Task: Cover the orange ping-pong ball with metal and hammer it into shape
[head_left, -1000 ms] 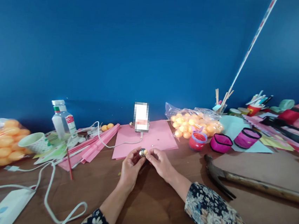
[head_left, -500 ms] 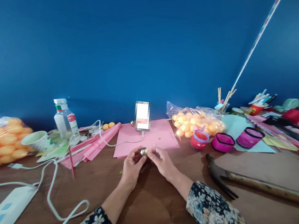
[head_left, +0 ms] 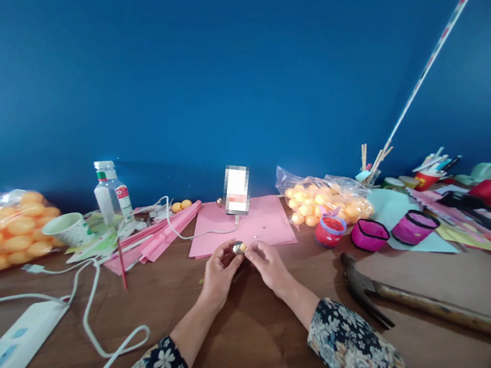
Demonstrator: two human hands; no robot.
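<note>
A small shiny ball (head_left: 239,247), silver with an orange patch, is pinched between the fingertips of both hands just above the brown table (head_left: 257,335). My left hand (head_left: 218,274) grips it from the left and my right hand (head_left: 266,265) from the right. Both arms wear dark flowered sleeves. A pink paper sheet (head_left: 258,227) lies right behind the hands, and a phone (head_left: 237,190) with a white cable stands on it.
A hammer (head_left: 391,292) lies at the right. Bags of orange balls sit at the far left (head_left: 0,231) and behind centre (head_left: 328,199). Pink cups (head_left: 368,234), a red cup (head_left: 329,231), a bottle (head_left: 110,195), a paper cup (head_left: 67,229) and white cables (head_left: 89,319) surround the hands.
The view has drifted slightly, so everything sits a little further right. My hands stay together on the small ball with hardly any movement.
</note>
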